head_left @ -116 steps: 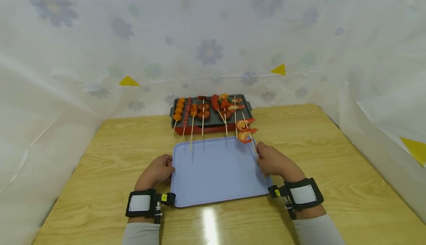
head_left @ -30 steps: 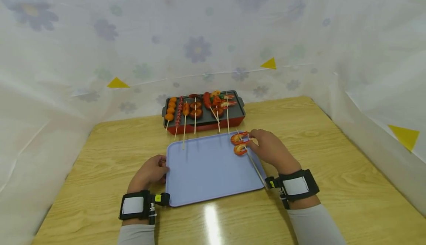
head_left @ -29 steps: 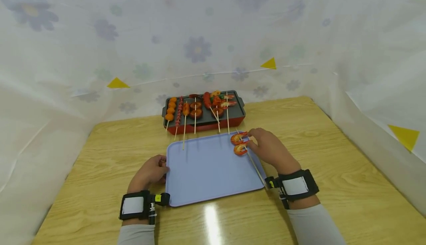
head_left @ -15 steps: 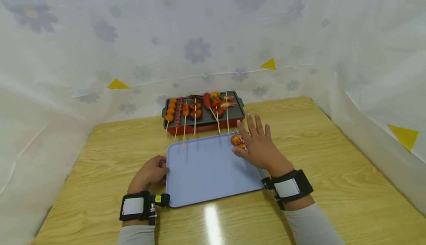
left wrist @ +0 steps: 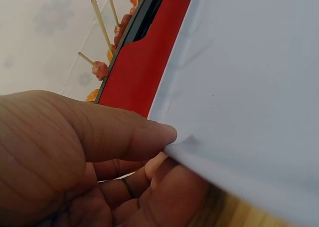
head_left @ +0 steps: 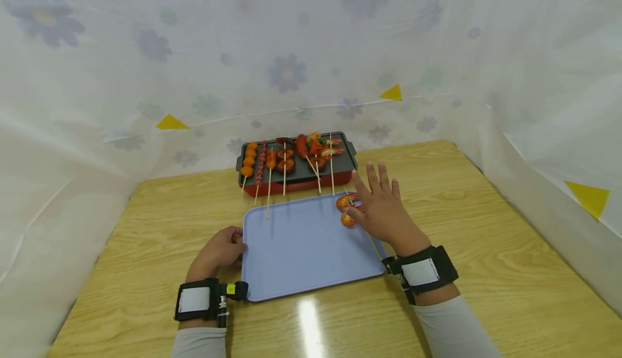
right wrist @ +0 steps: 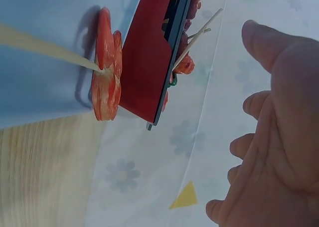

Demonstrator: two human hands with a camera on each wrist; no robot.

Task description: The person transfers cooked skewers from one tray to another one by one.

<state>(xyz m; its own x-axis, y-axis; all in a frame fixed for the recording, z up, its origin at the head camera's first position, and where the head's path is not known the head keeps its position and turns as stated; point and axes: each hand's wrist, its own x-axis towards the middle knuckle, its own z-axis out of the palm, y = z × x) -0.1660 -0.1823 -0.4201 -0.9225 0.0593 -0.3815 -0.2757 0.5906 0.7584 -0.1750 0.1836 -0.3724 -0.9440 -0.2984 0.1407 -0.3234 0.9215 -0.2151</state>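
A pale blue tray (head_left: pixel 301 250) lies on the table in front of the grill. My left hand (head_left: pixel 222 247) pinches its left edge, thumb on top and fingers curled beneath, as the left wrist view shows. On the tray's right side rests a shrimp skewer (right wrist: pixel 105 72), its stick running toward the near right corner. Above it is my right hand (head_left: pixel 384 209), fingers spread and holding nothing. In the right wrist view the palm is apart from the shrimp; in the head view the hand hides part of the skewer.
Behind the tray stands a red grill (head_left: pixel 311 183) with a dark top, bearing several skewers: orange balls (head_left: pixel 249 161), a sausage (head_left: pixel 302 146) and shrimp (head_left: pixel 332 153) among them. Some sticks overhang its front. A flowered white curtain (head_left: pixel 291 50) encloses the table (head_left: pixel 486 239).
My right hand first held the shrimp skewer over the tray's right edge, set it down there, then let go and spread its fingers. The left hand keeps its grip on the tray.
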